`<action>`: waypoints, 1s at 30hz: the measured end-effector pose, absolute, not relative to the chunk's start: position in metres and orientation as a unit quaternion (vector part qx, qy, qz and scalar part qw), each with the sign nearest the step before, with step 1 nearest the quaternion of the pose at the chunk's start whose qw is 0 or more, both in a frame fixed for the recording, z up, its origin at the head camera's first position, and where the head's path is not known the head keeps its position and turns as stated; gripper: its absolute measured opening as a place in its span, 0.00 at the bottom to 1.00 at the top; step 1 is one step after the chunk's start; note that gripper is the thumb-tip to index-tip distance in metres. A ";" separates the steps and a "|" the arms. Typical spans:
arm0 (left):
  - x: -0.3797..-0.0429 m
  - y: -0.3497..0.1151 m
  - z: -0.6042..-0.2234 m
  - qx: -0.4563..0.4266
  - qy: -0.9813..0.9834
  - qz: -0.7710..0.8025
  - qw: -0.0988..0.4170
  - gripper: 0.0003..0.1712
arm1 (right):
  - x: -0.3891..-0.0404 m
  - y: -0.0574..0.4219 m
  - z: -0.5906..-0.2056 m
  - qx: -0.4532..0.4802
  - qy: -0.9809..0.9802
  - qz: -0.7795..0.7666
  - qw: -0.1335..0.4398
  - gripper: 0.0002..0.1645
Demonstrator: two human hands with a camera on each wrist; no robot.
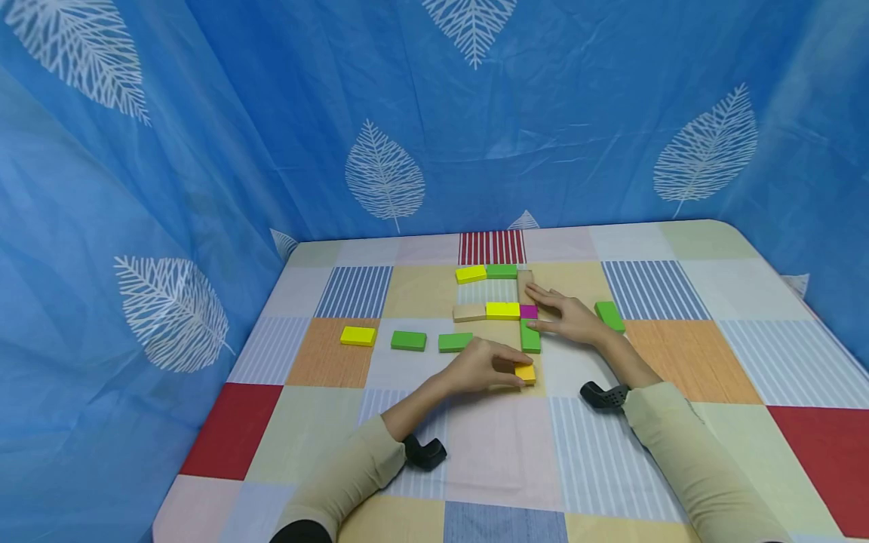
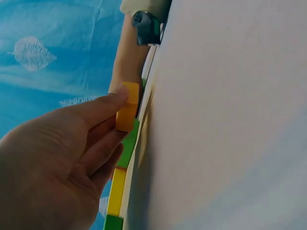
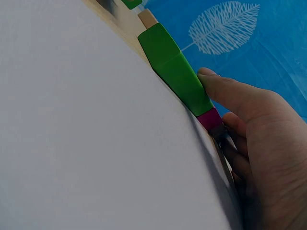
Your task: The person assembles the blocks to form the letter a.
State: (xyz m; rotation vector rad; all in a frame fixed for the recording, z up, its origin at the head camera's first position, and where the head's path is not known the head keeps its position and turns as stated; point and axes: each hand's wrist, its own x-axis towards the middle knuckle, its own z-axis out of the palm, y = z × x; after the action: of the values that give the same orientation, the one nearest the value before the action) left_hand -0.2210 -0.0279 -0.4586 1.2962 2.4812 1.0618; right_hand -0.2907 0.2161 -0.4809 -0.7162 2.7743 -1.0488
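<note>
My left hand (image 1: 478, 367) pinches a small orange-yellow block (image 1: 526, 374) between thumb and fingertips, just in front of a green block (image 1: 530, 337). In the left wrist view that block (image 2: 126, 108) appears in the fingers. My right hand (image 1: 573, 317) rests along the right side of a column made of the green block, a magenta block (image 1: 528, 311) and a plain wooden block (image 1: 525, 285). Its thumb touches the green block (image 3: 175, 72) in the right wrist view, the magenta block (image 3: 209, 119) beside it. A yellow block (image 1: 502, 311) and a wooden block (image 1: 470, 312) extend leftward from the column.
At the column's far end lie a green block (image 1: 502, 271) and a yellow block (image 1: 471, 274). Loose to the left are a yellow block (image 1: 357, 335) and green blocks (image 1: 408, 341); another green block (image 1: 609, 316) lies right. A patchwork cloth (image 1: 502, 452) covers the table.
</note>
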 end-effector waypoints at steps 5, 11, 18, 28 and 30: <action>-0.219 -0.024 -0.462 0.442 0.826 0.340 0.088 0.21 | -0.290 0.217 -0.481 -0.236 0.907 -0.347 0.045 0.45; -0.220 -0.032 -0.458 0.437 0.819 0.360 0.090 0.23 | -0.289 0.216 -0.480 -0.236 0.908 -0.344 0.042 0.45; -0.232 -0.069 -0.451 0.379 0.844 0.378 0.035 0.24 | -0.289 0.214 -0.479 -0.233 0.909 -0.344 0.044 0.46; -0.248 -0.119 -0.453 0.310 0.888 0.340 0.003 0.25 | -0.289 0.214 -0.478 -0.230 0.909 -0.345 0.048 0.46; -0.249 -0.123 -0.454 0.310 0.891 0.332 0.015 0.24 | -0.289 0.214 -0.478 -0.231 0.908 -0.347 0.048 0.46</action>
State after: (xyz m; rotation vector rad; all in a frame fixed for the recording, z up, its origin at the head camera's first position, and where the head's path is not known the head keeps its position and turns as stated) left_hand -0.2492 -0.1228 -0.4539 0.9638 2.7730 1.0335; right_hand -0.2890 0.2140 -0.4777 -0.7027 2.7674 -1.0576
